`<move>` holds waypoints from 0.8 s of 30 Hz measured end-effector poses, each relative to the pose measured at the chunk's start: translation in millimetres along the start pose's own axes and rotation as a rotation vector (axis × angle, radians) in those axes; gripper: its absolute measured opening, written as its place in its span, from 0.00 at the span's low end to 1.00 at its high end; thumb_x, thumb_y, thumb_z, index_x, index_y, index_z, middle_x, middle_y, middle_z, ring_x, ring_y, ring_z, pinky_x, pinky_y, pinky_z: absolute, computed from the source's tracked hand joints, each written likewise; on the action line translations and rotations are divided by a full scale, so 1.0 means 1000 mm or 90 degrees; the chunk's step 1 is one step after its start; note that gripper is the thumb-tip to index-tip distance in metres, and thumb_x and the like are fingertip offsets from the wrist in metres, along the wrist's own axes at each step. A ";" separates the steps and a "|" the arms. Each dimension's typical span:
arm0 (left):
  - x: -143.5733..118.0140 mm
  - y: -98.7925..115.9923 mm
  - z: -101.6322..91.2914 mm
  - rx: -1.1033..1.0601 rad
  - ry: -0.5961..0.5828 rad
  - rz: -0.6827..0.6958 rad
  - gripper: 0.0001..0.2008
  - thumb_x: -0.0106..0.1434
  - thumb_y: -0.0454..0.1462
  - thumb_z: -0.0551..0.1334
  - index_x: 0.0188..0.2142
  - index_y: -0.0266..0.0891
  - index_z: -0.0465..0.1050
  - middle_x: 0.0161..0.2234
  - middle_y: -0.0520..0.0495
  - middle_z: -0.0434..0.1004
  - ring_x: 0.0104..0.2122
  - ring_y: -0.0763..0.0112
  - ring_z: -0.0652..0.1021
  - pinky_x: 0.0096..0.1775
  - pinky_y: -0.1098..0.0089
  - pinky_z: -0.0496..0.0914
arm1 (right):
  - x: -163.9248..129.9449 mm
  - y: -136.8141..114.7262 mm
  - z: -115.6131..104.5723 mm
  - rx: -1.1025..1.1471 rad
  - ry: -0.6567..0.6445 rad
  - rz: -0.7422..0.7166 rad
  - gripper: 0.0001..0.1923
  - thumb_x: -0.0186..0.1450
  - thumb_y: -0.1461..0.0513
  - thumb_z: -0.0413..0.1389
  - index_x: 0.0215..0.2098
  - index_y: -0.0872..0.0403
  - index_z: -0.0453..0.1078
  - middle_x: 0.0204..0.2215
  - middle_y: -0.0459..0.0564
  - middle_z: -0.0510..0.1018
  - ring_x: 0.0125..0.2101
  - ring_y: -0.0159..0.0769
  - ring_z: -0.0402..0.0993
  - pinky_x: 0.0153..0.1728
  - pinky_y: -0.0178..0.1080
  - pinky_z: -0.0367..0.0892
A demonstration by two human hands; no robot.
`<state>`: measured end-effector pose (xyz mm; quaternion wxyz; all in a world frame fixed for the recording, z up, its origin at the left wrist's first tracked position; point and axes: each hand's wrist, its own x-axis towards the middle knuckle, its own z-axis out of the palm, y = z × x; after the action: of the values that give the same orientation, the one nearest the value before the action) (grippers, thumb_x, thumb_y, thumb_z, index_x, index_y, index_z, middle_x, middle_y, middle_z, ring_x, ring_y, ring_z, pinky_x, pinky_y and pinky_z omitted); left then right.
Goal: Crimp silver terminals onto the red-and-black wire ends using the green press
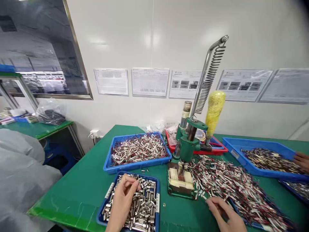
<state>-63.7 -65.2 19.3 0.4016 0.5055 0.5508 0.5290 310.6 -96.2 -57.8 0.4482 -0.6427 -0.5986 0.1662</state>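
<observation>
A green metal lever press stands on the green counter. To its left lies a rectangular blue plastic tray of red-and-white wired pieces; front left, a smaller blue plastic tray of silvery metal cylinders; right, a heap of white wired strips; behind, a red plastic tray.

The desk was green, matching the press body; its spring was silver-grey and its handle yellow. In the blue front tray shone silver tubes. The blue rear tray showed white, dark red and black wire pieces. 1 white sheet bore a grey grid.
</observation>
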 end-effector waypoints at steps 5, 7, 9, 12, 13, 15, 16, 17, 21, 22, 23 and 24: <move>0.003 -0.003 0.000 -0.085 -0.015 -0.045 0.20 0.56 0.54 0.71 0.31 0.44 0.70 0.31 0.51 0.82 0.35 0.61 0.81 0.43 0.66 0.73 | 0.019 -0.060 0.016 0.026 -0.005 -0.032 0.22 0.68 0.43 0.54 0.31 0.49 0.77 0.27 0.47 0.80 0.27 0.34 0.75 0.30 0.31 0.70; 0.006 -0.006 0.000 -0.114 -0.040 -0.071 0.21 0.54 0.54 0.73 0.38 0.45 0.73 0.33 0.51 0.84 0.36 0.60 0.82 0.44 0.65 0.75 | 0.030 -0.079 0.025 0.075 -0.017 -0.030 0.22 0.68 0.43 0.54 0.33 0.49 0.78 0.29 0.48 0.81 0.29 0.36 0.76 0.32 0.33 0.71; 0.009 -0.012 -0.001 -0.120 -0.054 -0.100 0.28 0.52 0.56 0.73 0.46 0.46 0.76 0.36 0.50 0.85 0.38 0.58 0.83 0.46 0.63 0.77 | 0.040 -0.090 0.035 0.133 -0.020 -0.003 0.23 0.67 0.42 0.55 0.35 0.50 0.79 0.32 0.50 0.83 0.31 0.38 0.78 0.34 0.35 0.72; 0.014 -0.021 0.001 -0.101 -0.045 -0.115 0.29 0.50 0.59 0.73 0.45 0.45 0.80 0.37 0.47 0.86 0.39 0.54 0.84 0.46 0.61 0.78 | 0.052 -0.097 0.048 0.213 0.007 0.059 0.24 0.64 0.41 0.57 0.34 0.52 0.77 0.30 0.52 0.83 0.32 0.41 0.80 0.35 0.38 0.73; 0.015 -0.022 0.002 -0.098 -0.045 -0.111 0.28 0.50 0.60 0.72 0.42 0.45 0.80 0.36 0.46 0.86 0.38 0.54 0.84 0.46 0.60 0.79 | 0.055 -0.098 0.052 0.228 0.025 0.076 0.24 0.64 0.41 0.58 0.33 0.52 0.76 0.29 0.51 0.83 0.31 0.41 0.80 0.34 0.38 0.72; 0.016 -0.020 0.006 -0.101 -0.059 -0.107 0.26 0.49 0.60 0.72 0.38 0.45 0.80 0.36 0.46 0.86 0.38 0.54 0.84 0.46 0.59 0.79 | 0.058 -0.100 0.059 0.228 0.067 0.095 0.23 0.65 0.41 0.57 0.30 0.52 0.73 0.25 0.50 0.81 0.29 0.40 0.78 0.31 0.37 0.70; 0.017 -0.017 0.008 -0.103 -0.075 -0.113 0.27 0.49 0.61 0.72 0.38 0.46 0.79 0.36 0.47 0.86 0.37 0.54 0.84 0.47 0.58 0.79 | 0.058 -0.100 0.063 0.214 0.086 0.098 0.23 0.66 0.41 0.56 0.29 0.51 0.71 0.24 0.49 0.80 0.26 0.39 0.76 0.29 0.36 0.68; 0.017 -0.013 0.010 -0.103 -0.091 -0.124 0.27 0.48 0.62 0.72 0.37 0.46 0.78 0.36 0.48 0.86 0.37 0.54 0.84 0.47 0.58 0.79 | 0.059 -0.100 0.066 0.191 0.104 0.096 0.23 0.66 0.42 0.55 0.27 0.51 0.70 0.22 0.47 0.78 0.25 0.37 0.74 0.28 0.36 0.66; 0.022 0.006 0.021 -0.008 -0.125 -0.085 0.25 0.50 0.61 0.71 0.34 0.46 0.77 0.36 0.48 0.85 0.37 0.55 0.83 0.41 0.62 0.77 | 0.060 -0.093 0.077 0.055 0.121 0.063 0.21 0.69 0.46 0.52 0.25 0.49 0.66 0.20 0.44 0.73 0.23 0.35 0.68 0.27 0.35 0.59; 0.025 0.011 0.026 0.033 -0.118 -0.050 0.23 0.51 0.58 0.71 0.34 0.45 0.77 0.36 0.47 0.85 0.38 0.55 0.82 0.39 0.64 0.76 | 0.060 -0.089 0.079 0.010 0.121 0.049 0.20 0.69 0.48 0.52 0.24 0.49 0.65 0.21 0.44 0.73 0.23 0.35 0.68 0.28 0.36 0.59; 0.028 0.014 0.032 0.067 -0.111 -0.016 0.20 0.53 0.56 0.71 0.34 0.44 0.78 0.36 0.48 0.84 0.38 0.56 0.81 0.38 0.66 0.75 | 0.061 -0.086 0.081 -0.035 0.123 0.033 0.19 0.69 0.50 0.52 0.24 0.49 0.65 0.21 0.44 0.73 0.24 0.35 0.68 0.30 0.36 0.58; 0.032 0.018 0.039 0.085 -0.107 0.011 0.18 0.54 0.54 0.71 0.34 0.44 0.79 0.36 0.48 0.84 0.38 0.57 0.81 0.37 0.67 0.74 | 0.061 -0.082 0.083 -0.076 0.126 0.015 0.18 0.69 0.52 0.52 0.24 0.50 0.64 0.22 0.45 0.74 0.25 0.36 0.68 0.32 0.37 0.58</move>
<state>-28.9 -27.8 35.3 0.4072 0.5785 0.5450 0.4501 211.2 -18.7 -19.3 0.4638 -0.6887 -0.5527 0.0712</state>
